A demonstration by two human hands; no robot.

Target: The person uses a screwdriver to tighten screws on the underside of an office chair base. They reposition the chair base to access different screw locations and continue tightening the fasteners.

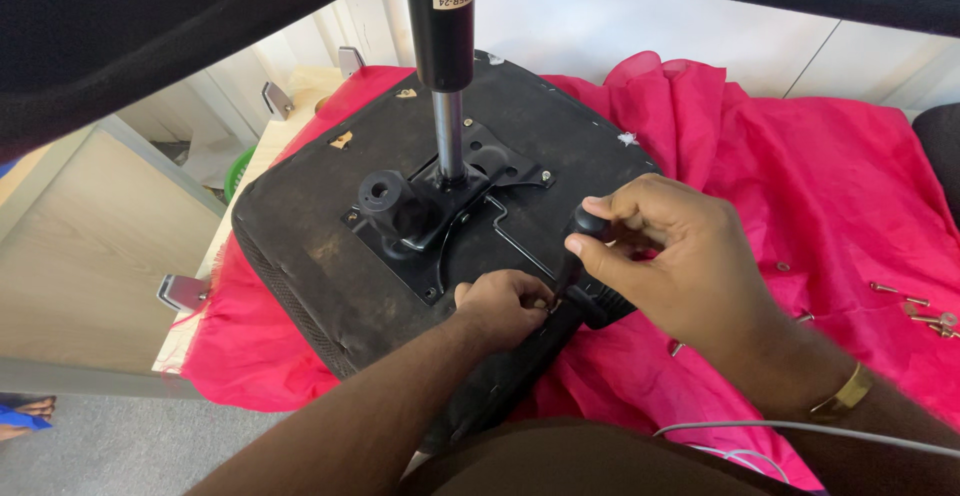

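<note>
While our right hand [690, 256] closes its grip around the black handle of a screwdriver [578, 256] at centre frame, we pinch a small fastener [545, 303] at the tool's tip with our left hand [505, 306]. Both press on the near edge of the upturned black chair seat [330, 256], whose metal plate [440, 216] and gas cylinder [442, 36] rise above. A pink cloth [800, 176] covers the tabletop [270, 146]; loose screws [915, 306] lie at right.
</note>
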